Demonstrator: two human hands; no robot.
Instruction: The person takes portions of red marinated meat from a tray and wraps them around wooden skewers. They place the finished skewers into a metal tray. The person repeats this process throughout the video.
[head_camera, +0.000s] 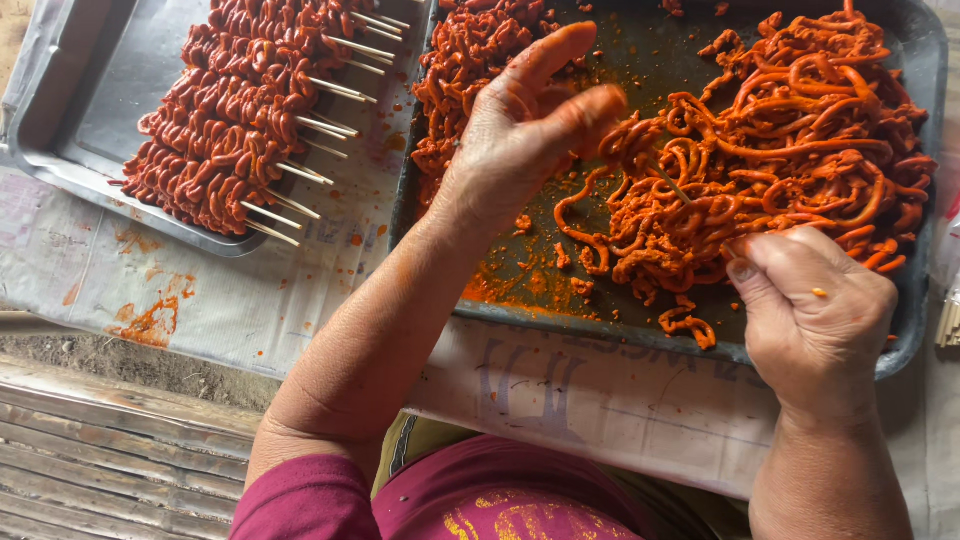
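1. Nearest to me I see my own magenta sleeve and lap at the bottom edge, with both forearms reaching up over a sheet of printed paper on the table.
2. My left hand hangs over the dark tray, thumb and forefinger pinched together on a strand of the orange marinated meat strips; the other fingers spread loosely upward.
3. My right hand sits at the tray's near edge, fingers curled in and closed with the thumb against the strips. I cannot tell whether it grips a skewer underneath.
4. The strips lie in a tangled heap filling the right half of the dark tray, with a smaller pile in its far left corner and loose bits in the orange sauce between.
5. To the left, well apart from both hands, a metal tray holds a row of finished skewers, their bare wooden ends pointing right.
6. Orange smears stain the paper below that tray.
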